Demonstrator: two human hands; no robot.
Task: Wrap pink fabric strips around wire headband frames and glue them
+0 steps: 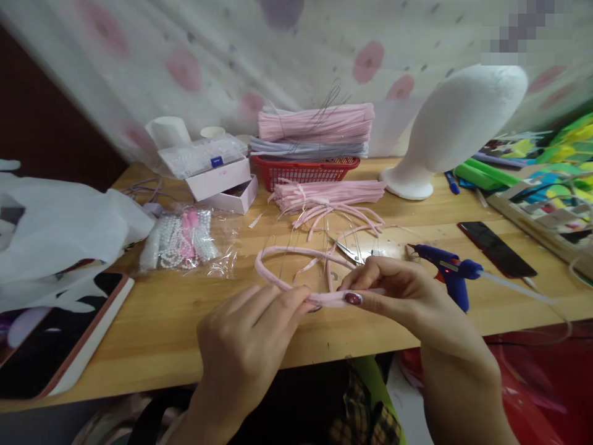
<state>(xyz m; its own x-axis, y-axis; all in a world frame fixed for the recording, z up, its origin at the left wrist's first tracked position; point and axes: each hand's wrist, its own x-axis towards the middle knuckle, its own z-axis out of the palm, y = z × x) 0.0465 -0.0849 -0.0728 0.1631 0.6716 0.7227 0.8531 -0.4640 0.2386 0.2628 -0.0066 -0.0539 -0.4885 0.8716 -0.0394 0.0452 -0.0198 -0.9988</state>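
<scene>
A pale pink fabric tube (273, 276), bent into a loop, is held above the front of the wooden table (162, 334). My left hand (259, 334) pinches it at the near side, fingertips closed. A short way to the right, my right hand (398, 296) grips the same tube between thumb and fingers. Just behind lie scissors (348, 250), partly hidden by my right hand, and thin wires among loose pink strips (340, 213). A blue glue gun (451, 269) with a clear glue stick rests right of my right hand.
Behind are a bundle of pink tubes (338, 193), a red basket (308, 173) piled with more bundles, and a white foam head (456, 123). Bagged beads (178, 241), small boxes (220, 179) and a tablet (60, 334) lie left. A phone (496, 248) and crate (542, 228) are right.
</scene>
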